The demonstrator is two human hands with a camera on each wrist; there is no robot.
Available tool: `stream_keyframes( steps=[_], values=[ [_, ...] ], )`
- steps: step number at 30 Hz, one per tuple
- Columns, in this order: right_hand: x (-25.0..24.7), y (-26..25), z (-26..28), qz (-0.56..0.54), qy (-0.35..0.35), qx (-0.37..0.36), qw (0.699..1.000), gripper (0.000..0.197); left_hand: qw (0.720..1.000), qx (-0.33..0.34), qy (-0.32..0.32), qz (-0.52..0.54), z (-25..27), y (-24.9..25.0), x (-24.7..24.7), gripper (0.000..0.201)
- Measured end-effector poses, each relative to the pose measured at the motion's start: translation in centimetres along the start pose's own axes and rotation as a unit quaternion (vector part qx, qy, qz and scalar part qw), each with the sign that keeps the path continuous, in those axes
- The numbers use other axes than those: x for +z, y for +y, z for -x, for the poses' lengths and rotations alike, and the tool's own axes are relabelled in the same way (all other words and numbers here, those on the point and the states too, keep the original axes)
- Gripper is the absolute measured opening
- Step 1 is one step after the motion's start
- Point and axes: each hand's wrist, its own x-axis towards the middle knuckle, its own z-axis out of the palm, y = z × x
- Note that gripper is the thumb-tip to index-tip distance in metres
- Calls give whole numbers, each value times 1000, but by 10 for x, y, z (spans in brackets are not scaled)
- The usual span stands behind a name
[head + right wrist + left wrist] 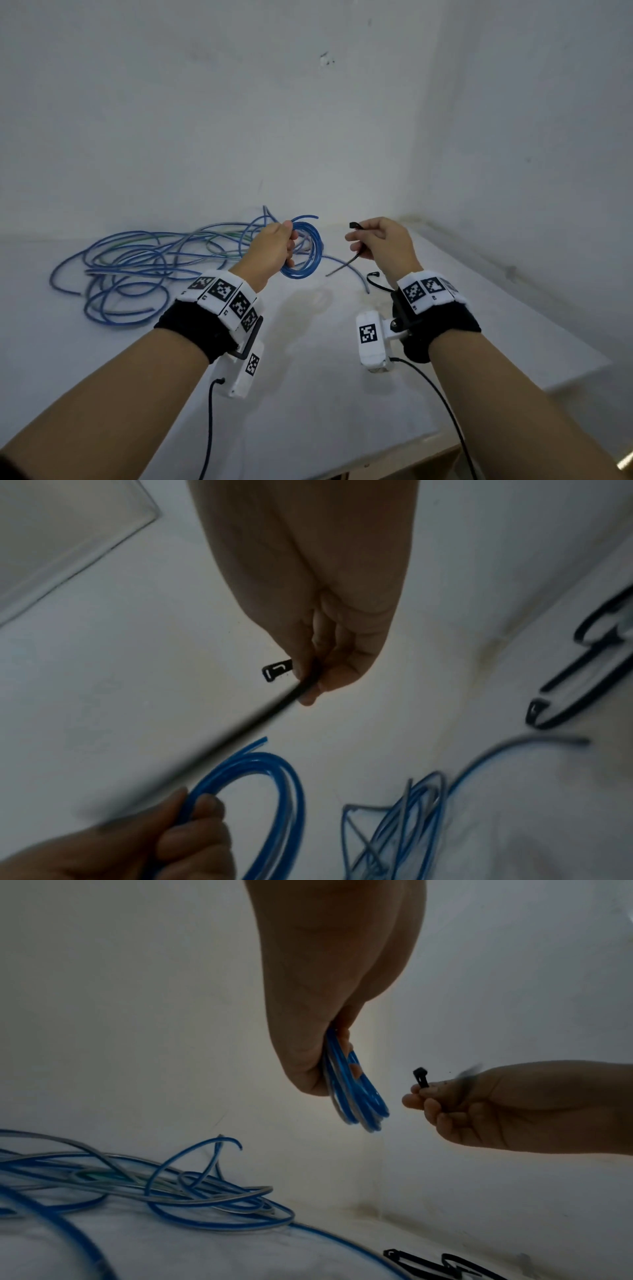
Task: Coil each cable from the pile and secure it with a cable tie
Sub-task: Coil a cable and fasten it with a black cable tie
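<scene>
Tail of the cable tie [219, 748] smeared by blur in the right wrist view. Spare ties [441, 1264] cut off by the bottom edge in the left wrist view. Part of the coil [306, 251] hidden behind the left hand [274, 250]. Pile of cables [103, 1188] cut off at the left edge.

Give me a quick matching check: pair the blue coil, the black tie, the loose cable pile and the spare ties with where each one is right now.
Things:
1. blue coil
2. black cable tie
3. loose cable pile
4. spare ties

Places:
A. lying on the table
B. held in the right hand
C. spread over the table's left side
D. gripped in the left hand

Pairs: 1-D, 2-B, 3-C, 4-A
</scene>
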Motion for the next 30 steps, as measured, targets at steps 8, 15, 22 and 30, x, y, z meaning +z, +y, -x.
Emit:
stream_keyframes(
  steps=[8, 15, 22, 30],
  values=[
    [74, -1, 20, -95, -100, 112, 984, 19, 999, 38, 28, -18, 11, -2, -48, 33],
    [108, 2, 27, -198, -196, 143, 950, 8, 997, 20, 62, -29, 14, -10, -87, 33],
    [122, 1, 30, -273, -245, 166, 915, 18, 997, 6, 67, -22, 15, -17, -103, 32],
    [129, 5, 27, -80, -246, 42, 965, 13, 997, -2, 77, -19, 11, -23, -107, 32]
  ],
)
